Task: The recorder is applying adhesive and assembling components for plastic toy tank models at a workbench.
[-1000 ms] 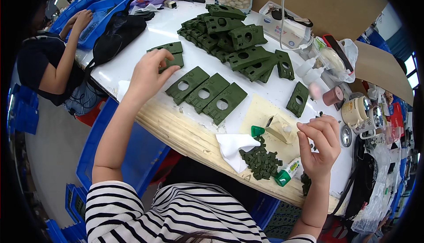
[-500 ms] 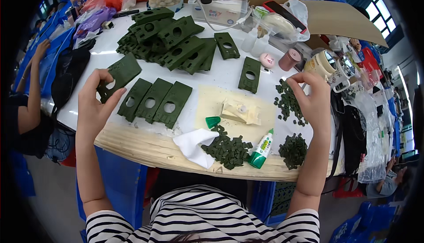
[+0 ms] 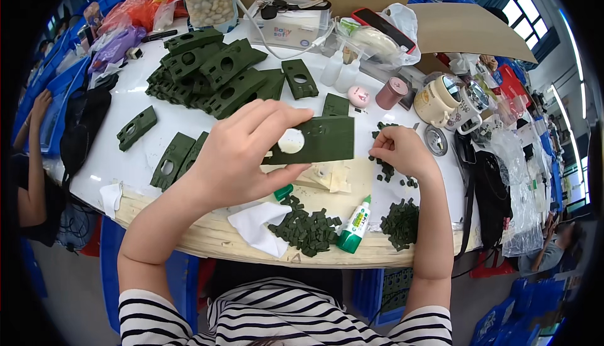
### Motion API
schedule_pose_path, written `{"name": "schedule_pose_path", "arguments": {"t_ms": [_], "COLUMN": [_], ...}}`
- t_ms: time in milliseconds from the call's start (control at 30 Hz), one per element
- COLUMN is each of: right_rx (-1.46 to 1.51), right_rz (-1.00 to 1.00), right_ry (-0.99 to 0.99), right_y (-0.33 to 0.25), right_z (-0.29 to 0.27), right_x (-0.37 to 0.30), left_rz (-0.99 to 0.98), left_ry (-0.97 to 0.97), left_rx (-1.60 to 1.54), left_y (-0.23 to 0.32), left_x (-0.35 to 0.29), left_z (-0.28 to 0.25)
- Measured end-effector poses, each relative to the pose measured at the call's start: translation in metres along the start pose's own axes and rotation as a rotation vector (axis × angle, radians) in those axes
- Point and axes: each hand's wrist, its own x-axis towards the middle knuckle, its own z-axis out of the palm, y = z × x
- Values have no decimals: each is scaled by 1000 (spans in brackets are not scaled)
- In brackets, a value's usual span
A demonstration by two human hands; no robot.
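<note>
Raised over the middle of the table, a dark green plastic model tank hull plate (image 3: 327, 139) with a round hole is gripped between the thumb and fingers of my left hand (image 3: 242, 148). My right hand (image 3: 402, 151) has its fingertips pinched together at a pile of small dark green pieces (image 3: 385, 171); whatever they hold is hidden. Two similar plates (image 3: 168, 162) lie partly behind my left hand, and a single one (image 3: 137, 128) rests farther left. A pale, glue-smeared block (image 3: 336, 179) sits below the held plate, partly covered.
A heap of hull plates (image 3: 217, 72) fills the back left. Near the front edge are a white cloth (image 3: 259, 228), more small pieces (image 3: 308, 229), a glue bottle (image 3: 354, 228) and another small pile (image 3: 399, 225). Mugs (image 3: 437, 100) and a pink can (image 3: 391, 93) stand right.
My left hand has let go of the plate at the left and now holds a plate over the table's middle. My right hand has come lower, onto the small pieces. The view has shifted slightly.
</note>
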Motion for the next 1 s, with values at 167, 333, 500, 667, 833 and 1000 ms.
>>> {"name": "schedule_pose_path", "arguments": {"t_ms": [167,333,500,667,833,1000], "right_rx": [56,65,258,424,684,876], "right_rz": [7,-53,-126,-250,-317,-298], "right_ry": [-23,93,371,375,262,147], "right_y": [0,-11,-27,-51,-62,-71], "right_z": [-1,-8,-9,-12,-3,2], "right_x": [2,-5,-14,-28,-38,-42], "left_rz": [-10,8,49,23,-1,-17], "left_ry": [41,52,51,38,-19,-49], "left_rx": [38,99,141,134,16,-46], "left_y": [-17,-23,-26,-32,-29,-25], "left_x": [-9,-6,-5,-7,-7,-10], "left_z": [-1,-2,-2,0,6,10]}}
